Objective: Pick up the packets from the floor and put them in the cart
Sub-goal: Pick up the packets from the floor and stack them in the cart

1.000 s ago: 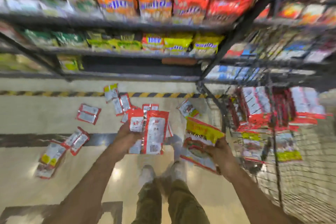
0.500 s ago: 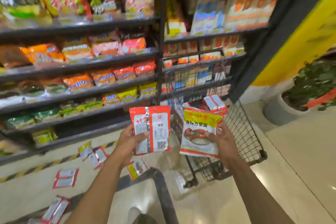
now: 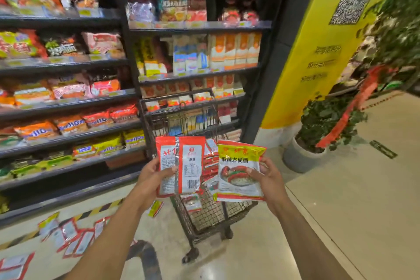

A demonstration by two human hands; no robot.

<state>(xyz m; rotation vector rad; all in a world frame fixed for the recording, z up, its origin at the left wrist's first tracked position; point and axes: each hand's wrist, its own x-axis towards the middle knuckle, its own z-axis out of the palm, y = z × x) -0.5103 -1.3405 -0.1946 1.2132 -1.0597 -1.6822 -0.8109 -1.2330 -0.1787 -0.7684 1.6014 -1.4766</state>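
1. Lower left: several floor packets (image 3: pixel 68 236) are left behind.
2. Centre: red packets (image 3: pixel 181 166), gripped by the left hand (image 3: pixel 150 177), have been raised before the cart (image 3: pixel 177 95).
3. Centre right: the yellow packet (image 3: pixel 238 173), pinched by the right hand (image 3: pixel 270 179), has been raised likewise; release is judged due.

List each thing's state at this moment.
left hand, grips the red packet.
right hand, grips the yellow-topped packet.
red packet, upright, held in front of the cart, not in it.
yellow-topped packet, upright, held beside it, not in the cart.
cart, by the shelves, holding a pile of packets.
floor packets, several lying scattered, not picked up.
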